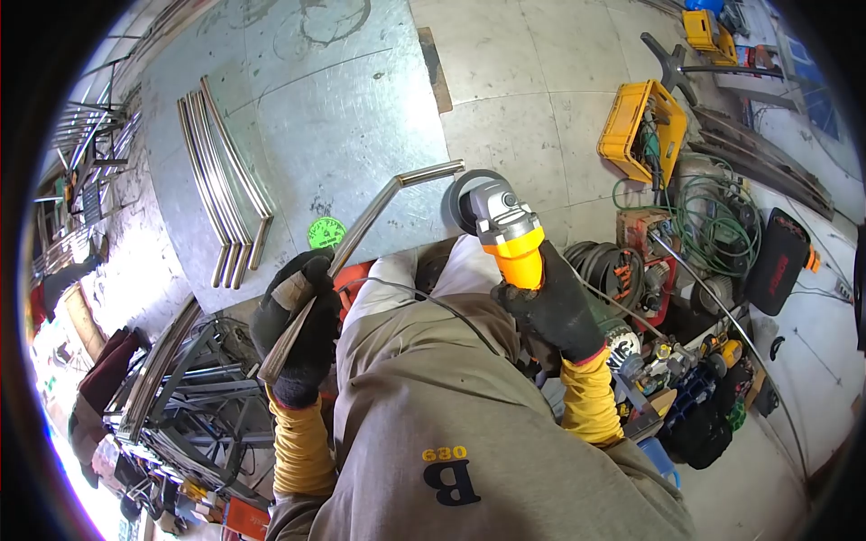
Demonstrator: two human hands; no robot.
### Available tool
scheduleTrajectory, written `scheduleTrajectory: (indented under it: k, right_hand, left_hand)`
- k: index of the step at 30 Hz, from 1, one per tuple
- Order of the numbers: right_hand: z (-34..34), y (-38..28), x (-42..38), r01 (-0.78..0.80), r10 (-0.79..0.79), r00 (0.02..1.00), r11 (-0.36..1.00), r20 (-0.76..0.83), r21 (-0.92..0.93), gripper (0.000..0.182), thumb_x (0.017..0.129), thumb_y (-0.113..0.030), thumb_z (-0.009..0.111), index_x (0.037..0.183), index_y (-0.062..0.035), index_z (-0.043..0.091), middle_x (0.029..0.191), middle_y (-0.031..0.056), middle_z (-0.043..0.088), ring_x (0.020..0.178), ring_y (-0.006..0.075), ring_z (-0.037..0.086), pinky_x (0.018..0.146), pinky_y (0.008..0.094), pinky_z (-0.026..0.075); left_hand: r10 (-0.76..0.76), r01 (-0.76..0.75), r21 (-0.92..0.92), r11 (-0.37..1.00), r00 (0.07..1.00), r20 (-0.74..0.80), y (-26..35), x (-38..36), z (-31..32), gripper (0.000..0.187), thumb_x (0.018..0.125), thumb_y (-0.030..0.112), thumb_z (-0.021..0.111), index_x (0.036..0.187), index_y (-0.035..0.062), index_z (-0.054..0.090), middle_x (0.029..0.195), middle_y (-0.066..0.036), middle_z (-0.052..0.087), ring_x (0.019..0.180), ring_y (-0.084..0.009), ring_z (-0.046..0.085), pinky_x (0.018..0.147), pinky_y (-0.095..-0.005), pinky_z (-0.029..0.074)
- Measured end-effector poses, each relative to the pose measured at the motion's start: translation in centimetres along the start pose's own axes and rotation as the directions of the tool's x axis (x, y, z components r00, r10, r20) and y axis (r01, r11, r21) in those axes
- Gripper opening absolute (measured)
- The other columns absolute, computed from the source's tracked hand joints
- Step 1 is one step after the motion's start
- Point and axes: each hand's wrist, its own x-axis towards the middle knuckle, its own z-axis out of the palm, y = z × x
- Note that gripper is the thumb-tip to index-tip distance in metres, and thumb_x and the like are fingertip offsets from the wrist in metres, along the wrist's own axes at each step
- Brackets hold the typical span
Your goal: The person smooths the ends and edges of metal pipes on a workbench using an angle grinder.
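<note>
My left hand [294, 329], in a black glove, is closed around a bent metal tube [368, 216]. The tube slants up and right from beside my lap, and its short bent end points right. In my right hand [561, 311], also gloved, I grip the yellow body of an angle grinder [512, 236]. Its dark disc, partly hidden by the grinder head, is right at the tube's far end. Several similar bent tubes [213, 185] lie side by side on the metal sheet [352, 108] ahead. A green round label [327, 233] sits near the sheet's front edge.
A yellow crate [642, 131] stands on the tiled floor to the right. Beside it are a tangled green hose [722, 221], a black case [768, 261] and assorted tools. Metal frames [212, 388] are stacked at left. A dark cable [433, 302] crosses my lap.
</note>
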Motion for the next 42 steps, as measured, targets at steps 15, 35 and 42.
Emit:
scheduleTrajectory:
  k: [15, 35, 42]
  right_hand:
    - [-0.3, -0.8, 1.3, -0.034, 0.032, 0.999, 0.999, 0.038, 0.038, 0.052, 0.088, -0.02, 0.09, 0.13, -0.0032, 0.063, 0.108, 0.0177, 0.073, 0.094, 0.0314, 0.071, 0.086, 0.0435, 0.057]
    - [-0.8, 2.6, -0.5, -0.031, 0.034, 0.998, 0.998, -0.058, 0.054, 0.064, 0.088, -0.023, 0.091, 0.142, -0.0058, 0.061, 0.115, 0.0189, 0.075, 0.099, 0.0337, 0.074, 0.087, 0.0437, 0.059]
    - [-0.7, 1.9, -0.1, 0.033, -0.033, 0.999, 0.999, -0.009, 0.005, 0.061, 0.09, -0.02, 0.086, 0.143, -0.0024, 0.061, 0.116, 0.0125, 0.073, 0.098, 0.0226, 0.068, 0.089, 0.04, 0.057]
  left_hand:
    - [-0.068, 0.07, 0.04, 0.997, 0.997, -0.04, 1.1, 0.2, 0.5, 0.025, 0.11, 0.019, 0.073, 0.126, 0.0018, 0.081, 0.095, -0.007, 0.08, 0.075, -0.0105, 0.07, 0.07, -0.0276, 0.058]
    - [-0.058, 0.012, -0.774, 0.633, 0.998, -0.032, -2.6, 12.3, -1.0, 0.034, 0.1, -0.009, 0.047, 0.13, -0.0039, 0.06, 0.135, -0.024, 0.067, 0.129, -0.0437, 0.071, 0.11, -0.0598, 0.061]
    - [0.325, -0.234, -0.606, 0.761, 0.945, 0.044, -4.6, 9.7, -1.3, 0.019, 0.104, -0.003, 0.057, 0.122, -0.0001, 0.062, 0.116, -0.016, 0.067, 0.11, -0.0365, 0.071, 0.103, -0.0561, 0.059]
